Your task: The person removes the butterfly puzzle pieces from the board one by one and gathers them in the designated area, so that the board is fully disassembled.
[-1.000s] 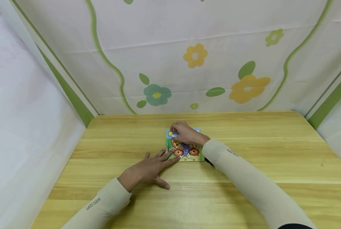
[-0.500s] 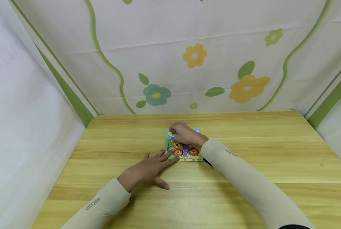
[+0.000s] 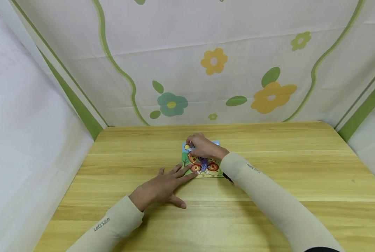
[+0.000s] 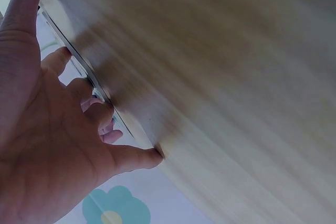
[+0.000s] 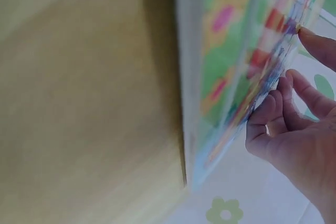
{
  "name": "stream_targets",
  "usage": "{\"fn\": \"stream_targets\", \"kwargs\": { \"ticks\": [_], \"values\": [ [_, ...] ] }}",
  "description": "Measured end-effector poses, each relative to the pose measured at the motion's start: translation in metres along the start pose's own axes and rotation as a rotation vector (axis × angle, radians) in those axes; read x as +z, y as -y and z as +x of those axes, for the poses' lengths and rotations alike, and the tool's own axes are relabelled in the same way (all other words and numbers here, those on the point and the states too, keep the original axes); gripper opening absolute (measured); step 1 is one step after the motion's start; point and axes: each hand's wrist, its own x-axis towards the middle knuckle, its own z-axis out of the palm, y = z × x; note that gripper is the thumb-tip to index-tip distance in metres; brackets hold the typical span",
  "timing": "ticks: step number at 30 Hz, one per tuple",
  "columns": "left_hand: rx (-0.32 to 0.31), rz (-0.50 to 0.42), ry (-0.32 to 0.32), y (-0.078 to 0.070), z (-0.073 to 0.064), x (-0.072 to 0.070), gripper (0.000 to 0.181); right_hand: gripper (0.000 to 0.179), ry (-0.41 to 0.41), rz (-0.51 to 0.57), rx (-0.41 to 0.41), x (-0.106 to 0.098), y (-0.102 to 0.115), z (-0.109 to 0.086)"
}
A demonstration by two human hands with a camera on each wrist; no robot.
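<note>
Head: left hand (image 3: 166, 186), right hand (image 3: 203, 146) touching butterfly board (image 3: 211, 173).

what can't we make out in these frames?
Upper middle of the butterfly board: hidden by the right hand, head view.
Whether that hand holds anything: its back blocks the head view; the contact is blurred, right wrist view.
Marking at the board's near right corner: too small, head view.
Board's face: board seen edge-on, left wrist view.

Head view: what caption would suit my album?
Left hand spread at the near left corner, right hand bent over the far half, of a butterfly board.
</note>
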Motion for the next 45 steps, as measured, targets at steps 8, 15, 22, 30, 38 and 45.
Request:
{"fn": "stream_targets", "kwargs": {
  "ticks": [8, 15, 22, 30, 38, 45],
  "values": [
    [-0.001, -0.004, -0.004, 0.000, -0.002, -0.001, 0.103, 0.035, 0.000, -0.015, 0.028, 0.000, 0.003, 0.000],
    [-0.007, -0.003, -0.001, 0.000, -0.002, 0.000, 0.104, 0.036, -0.002, -0.005, 0.056, 0.002, 0.003, 0.002],
    [-0.011, -0.010, 0.006, 0.001, 0.000, 0.001, 0.103, 0.034, 0.024, 0.051, 0.073, 0.000, 0.000, 0.004],
    [-0.012, -0.012, 0.008, 0.001, 0.001, 0.001, 0.104, 0.031, 0.025, 0.069, 0.041, -0.001, -0.003, 0.005],
    [-0.004, -0.009, 0.000, 0.002, 0.001, 0.001, 0.104, 0.032, 0.038, 0.088, 0.003, -0.003, -0.011, 0.003],
    [-0.004, -0.010, -0.002, 0.002, 0.001, 0.001, 0.104, 0.037, 0.064, 0.085, -0.030, -0.006, -0.017, 0.001]
  ]
}}
